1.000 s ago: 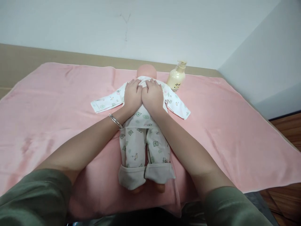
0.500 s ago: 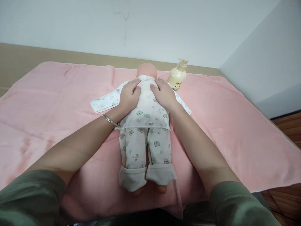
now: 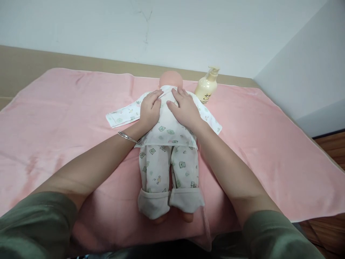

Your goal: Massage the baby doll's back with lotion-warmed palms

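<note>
A doll (image 3: 172,135) in a white patterned top and trousers with turned-up cuffs lies on a pink cloth (image 3: 88,93), its head at the far end and its back up. My left hand (image 3: 151,109) rests flat on the left side of its upper back, fingers stretched towards the neck. On the upper back too, nearer the middle, lies my right hand (image 3: 184,108) with its thumb and fingers spread. Neither hand grips anything. The doll's sleeves reach out to both sides, and its feet show below the cuffs.
A cream pump bottle (image 3: 207,86) stands beyond the doll's right sleeve, near the cloth's far edge. Behind the cloth runs a tan surface (image 3: 107,66) along a white wall. Brown wood shows at the lower right.
My right hand has shifted inward over the doll's back, closer to my left hand, uncovering more of the right shoulder and sleeve. My left hand stays on the back. The view has moved slightly.
</note>
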`<action>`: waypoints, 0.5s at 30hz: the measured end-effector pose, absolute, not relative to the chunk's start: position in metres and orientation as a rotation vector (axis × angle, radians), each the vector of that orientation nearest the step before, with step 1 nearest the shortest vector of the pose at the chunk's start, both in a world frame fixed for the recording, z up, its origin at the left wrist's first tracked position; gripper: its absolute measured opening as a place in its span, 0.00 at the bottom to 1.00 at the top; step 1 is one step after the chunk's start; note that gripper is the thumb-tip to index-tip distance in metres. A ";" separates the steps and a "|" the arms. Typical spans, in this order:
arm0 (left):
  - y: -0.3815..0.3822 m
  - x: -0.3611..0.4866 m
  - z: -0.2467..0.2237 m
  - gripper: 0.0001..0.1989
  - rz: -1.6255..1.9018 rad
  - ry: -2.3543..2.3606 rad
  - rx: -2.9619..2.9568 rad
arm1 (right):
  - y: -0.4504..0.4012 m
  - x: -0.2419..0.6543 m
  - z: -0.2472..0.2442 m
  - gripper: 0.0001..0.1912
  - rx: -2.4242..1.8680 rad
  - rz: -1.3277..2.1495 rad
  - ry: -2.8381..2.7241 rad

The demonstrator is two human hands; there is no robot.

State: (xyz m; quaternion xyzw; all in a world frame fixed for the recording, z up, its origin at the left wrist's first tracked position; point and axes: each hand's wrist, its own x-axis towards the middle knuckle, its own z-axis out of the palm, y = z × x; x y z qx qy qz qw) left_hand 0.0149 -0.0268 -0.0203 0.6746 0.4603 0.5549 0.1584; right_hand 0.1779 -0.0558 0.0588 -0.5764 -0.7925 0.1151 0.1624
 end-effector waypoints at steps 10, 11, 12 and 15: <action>-0.033 0.018 -0.015 0.23 1.571 1.387 1.858 | -0.081 0.156 0.050 0.31 -1.349 0.156 -2.452; -0.033 0.018 -0.015 0.23 1.577 1.385 1.863 | -0.071 0.163 0.049 0.32 -1.308 0.207 -2.456; -0.032 0.018 -0.015 0.23 1.578 1.382 1.871 | -0.060 0.171 0.049 0.32 -1.290 0.254 -2.436; -0.031 0.018 -0.015 0.23 1.560 1.375 1.901 | -0.041 0.187 0.050 0.33 -1.414 0.333 -2.313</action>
